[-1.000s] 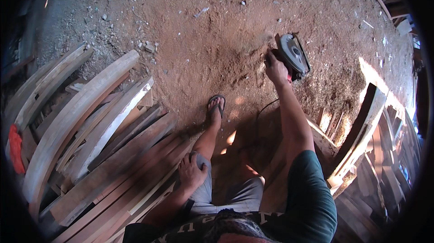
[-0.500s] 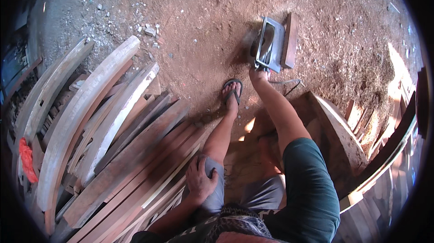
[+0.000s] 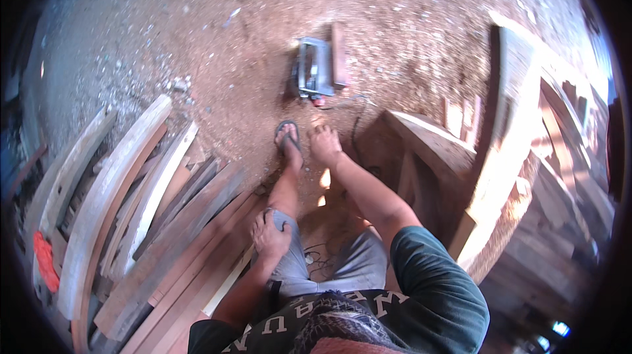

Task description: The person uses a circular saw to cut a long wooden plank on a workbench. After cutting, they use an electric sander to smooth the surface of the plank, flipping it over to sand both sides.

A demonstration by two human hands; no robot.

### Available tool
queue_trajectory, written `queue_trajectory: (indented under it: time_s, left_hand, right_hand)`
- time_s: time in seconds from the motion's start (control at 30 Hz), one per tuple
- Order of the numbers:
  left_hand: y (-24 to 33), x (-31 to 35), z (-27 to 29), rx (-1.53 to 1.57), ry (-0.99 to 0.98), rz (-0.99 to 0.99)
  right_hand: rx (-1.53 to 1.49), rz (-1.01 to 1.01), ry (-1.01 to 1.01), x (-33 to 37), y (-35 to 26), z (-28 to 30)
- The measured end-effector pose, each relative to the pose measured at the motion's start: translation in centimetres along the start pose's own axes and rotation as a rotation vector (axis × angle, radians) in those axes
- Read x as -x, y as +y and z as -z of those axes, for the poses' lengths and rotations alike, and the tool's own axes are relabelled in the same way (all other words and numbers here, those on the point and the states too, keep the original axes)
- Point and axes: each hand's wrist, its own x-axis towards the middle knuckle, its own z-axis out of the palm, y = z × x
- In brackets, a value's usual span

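Observation:
A circular saw [image 3: 322,79] rests on the dirt ahead of me, its base plate turned up and a reddish wood block [image 3: 340,58] beside it on the right. My right hand [image 3: 325,146] is a short way below the saw, apart from it, its fingers loosely bent and holding nothing. On my left knee lies my left hand [image 3: 270,235], fingers spread over the grey shorts [image 3: 289,265]. A dark cord [image 3: 357,131] runs on the ground to the right of my right hand.
Curved and straight timbers [image 3: 115,202] are piled on the left, with an orange-red cloth-like piece [image 3: 45,262] on them. More large boards [image 3: 434,147] stand close on my right. My sandalled left foot [image 3: 287,137] is near the saw.
My right hand has let go of the circular saw and drawn back toward me. My left hand stays on the knee. The whole view has shifted, showing more boards on the right.

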Motion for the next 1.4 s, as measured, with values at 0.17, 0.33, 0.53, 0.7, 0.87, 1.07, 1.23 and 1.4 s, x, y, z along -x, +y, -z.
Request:
queue_trajectory:
  time_s: [0.17,0.33,0.53,0.7,0.87,1.07,1.23,1.4]
  left_hand:
    - [2.7,1.6,-1.1,-0.073,-0.09,0.023]
    - [1.7,0.3,-4.1,0.002,-0.11,-0.131]
    - [6.6,5.8,-0.3,0.057,-0.179,-0.23]
    - [11.0,10.0,0.0,0.159,-0.227,-0.297]
    - [13.5,10.9,-3.2,0.265,-0.27,-0.376]
    - [16.8,13.5,-5.2,0.144,-0.255,-0.426]
    - [18.9,14.6,-5.2,0.028,-0.269,-0.521]
    - [18.8,16.1,-4.3,0.085,-0.262,-0.568]
  right_hand:
    - [-0.503,0.185,0.371,17.5,-0.5,8.0]
    - [-0.74,0.179,0.859,39.7,3.4,18.3]
    - [-0.498,-0.7,1.14,61.0,19.2,10.6]
    - [-0.672,-0.949,0.307,68.6,23.8,2.2]
    - [-0.812,-0.712,0.638,69.1,24.1,-2.6]
    - [-0.832,-0.811,0.938,75.5,25.5,-0.3]
    - [-0.439,-1.008,1.328,83.7,30.5,6.7]
    - [-0.235,-1.02,1.647,88.6,29.6,12.4]
